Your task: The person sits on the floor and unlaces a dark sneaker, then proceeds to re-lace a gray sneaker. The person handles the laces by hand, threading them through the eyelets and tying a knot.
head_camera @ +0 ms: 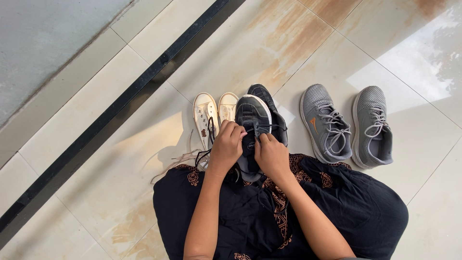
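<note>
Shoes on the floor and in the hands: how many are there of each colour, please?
White shoes: 2, side by side on the tiled floor.
Black shoes: 2, one held by the left hand and right hand, one behind it.
Grey shoes: 2, on the right.
Total: 6 shoes.

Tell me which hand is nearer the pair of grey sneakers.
Right. The right hand sits on the black shoe, just left of the grey sneakers; the left hand is farther away.
</note>
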